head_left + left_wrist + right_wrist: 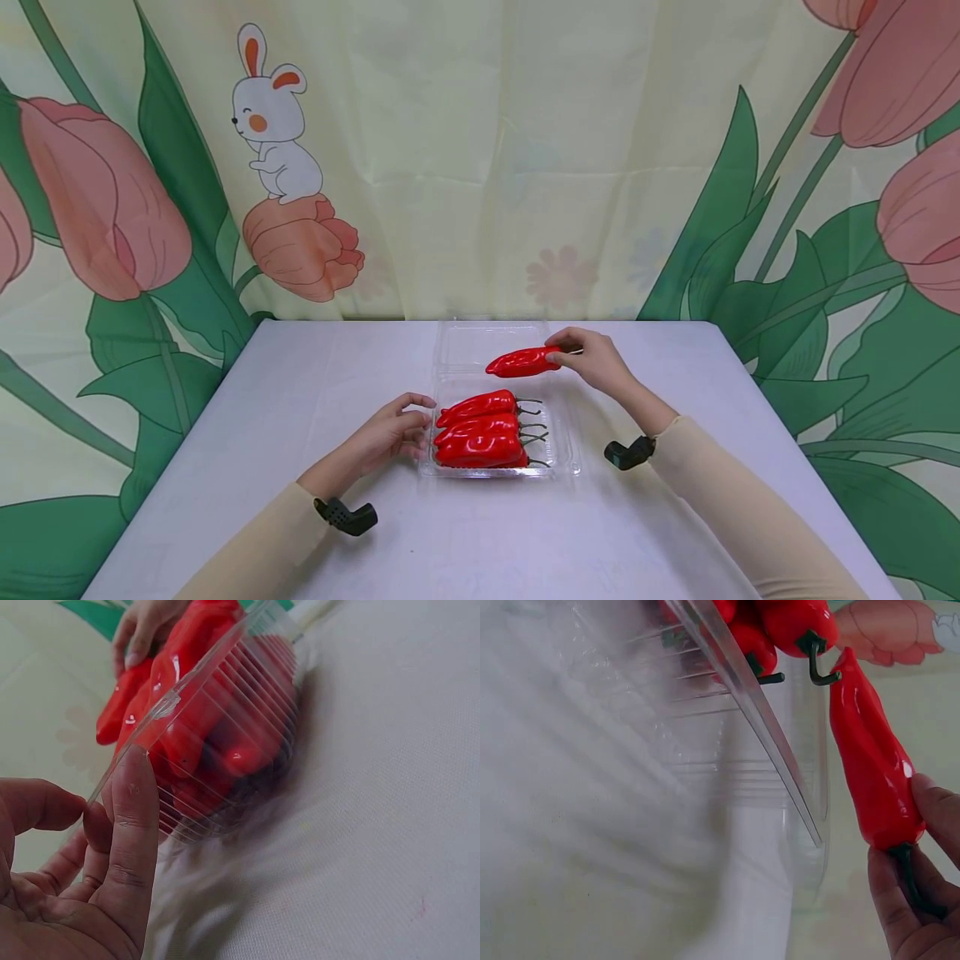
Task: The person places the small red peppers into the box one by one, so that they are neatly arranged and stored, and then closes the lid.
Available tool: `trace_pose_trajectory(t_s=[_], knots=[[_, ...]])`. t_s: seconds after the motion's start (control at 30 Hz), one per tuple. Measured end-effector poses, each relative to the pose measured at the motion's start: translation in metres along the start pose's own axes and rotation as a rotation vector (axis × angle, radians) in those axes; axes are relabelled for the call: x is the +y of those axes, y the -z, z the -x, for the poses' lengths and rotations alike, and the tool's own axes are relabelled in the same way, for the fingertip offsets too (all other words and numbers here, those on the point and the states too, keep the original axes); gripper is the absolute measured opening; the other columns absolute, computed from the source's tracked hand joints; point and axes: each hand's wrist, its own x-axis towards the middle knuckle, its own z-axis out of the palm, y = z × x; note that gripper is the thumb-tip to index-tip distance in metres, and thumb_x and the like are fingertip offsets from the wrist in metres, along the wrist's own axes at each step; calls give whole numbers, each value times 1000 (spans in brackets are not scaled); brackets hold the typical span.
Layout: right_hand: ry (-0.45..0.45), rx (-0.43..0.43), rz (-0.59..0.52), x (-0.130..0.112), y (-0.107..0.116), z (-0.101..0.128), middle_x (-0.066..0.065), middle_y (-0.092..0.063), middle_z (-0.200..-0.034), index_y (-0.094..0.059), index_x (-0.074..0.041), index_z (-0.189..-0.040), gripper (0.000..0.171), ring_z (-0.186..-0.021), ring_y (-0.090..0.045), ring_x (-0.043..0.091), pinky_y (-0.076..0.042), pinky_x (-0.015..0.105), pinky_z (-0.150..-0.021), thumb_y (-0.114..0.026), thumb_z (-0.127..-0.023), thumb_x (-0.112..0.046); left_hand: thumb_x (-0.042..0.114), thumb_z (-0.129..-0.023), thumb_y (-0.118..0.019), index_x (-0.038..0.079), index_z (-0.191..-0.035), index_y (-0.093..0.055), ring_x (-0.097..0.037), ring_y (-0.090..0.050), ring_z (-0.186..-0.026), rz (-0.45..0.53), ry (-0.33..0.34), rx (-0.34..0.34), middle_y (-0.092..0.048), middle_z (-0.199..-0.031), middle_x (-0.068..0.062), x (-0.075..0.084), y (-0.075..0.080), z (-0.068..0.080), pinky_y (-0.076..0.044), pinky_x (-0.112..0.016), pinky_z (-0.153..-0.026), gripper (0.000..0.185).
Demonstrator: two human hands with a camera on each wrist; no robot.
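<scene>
My right hand [596, 362] holds a red pepper [521, 362] by its stem end, level above the far part of a clear plastic clamshell box [566, 458]. In the right wrist view, the thumb and fingers pinch this pepper [874, 761] around its green stem. Several glossy red peppers [480, 429] lie side by side in the box's near half, stems to the right. At the box's left side is my left hand [390, 433]. Its thumb and fingers pinch the clear rim [161, 709] in the left wrist view.
The box's transparent lid [487, 337] lies folded back towards the table's far edge. A white cloth covers the table [300, 400]. Behind it hangs a curtain [450, 167] printed with tulips and a rabbit. Each wrist wears a small black camera [630, 452].
</scene>
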Motion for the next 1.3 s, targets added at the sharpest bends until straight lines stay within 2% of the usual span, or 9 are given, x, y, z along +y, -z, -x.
trace_pose_trajectory(t_s=[0.53,0.8,1.07,1.3], knots=[[47,-44,-48,-18,-23,3,5,-68,-104,-66,-14,-109,22,-97,-65,24,-57,36,-81,-69,-87,-20,17,-93,-56,10,-131,-40,-17,-60,-63,0,5,0,-60,-87,-9,-3,2,-1,-58,-31,-66,42],[83,-59,-77,-26,-34,3,5,-68,-102,-67,-10,-108,23,-95,-65,25,-57,33,-81,-70,-86,-16,16,-94,-55,9,-131,-40,-17,-58,-63,14,1,-10,-59,-85,-8,-3,3,-1,-58,-30,-66,40],[102,-86,-75,-32,-48,3,1,-67,-98,-68,-8,-106,23,-89,-64,18,-57,30,-79,-72,-85,-17,14,-95,-53,10,-131,-40,-17,-58,-63,26,2,-19,-59,-85,-8,-2,2,0,-58,-30,-65,38],[92,-117,-57,-36,-50,3,0,-68,-99,-68,-8,-108,24,-91,-66,20,-58,32,-77,-70,-87,-19,16,-94,-54,10,-131,-41,-17,-59,-62,5,-2,-16,-59,-83,-8,-2,3,0,-58,-30,-65,40]])
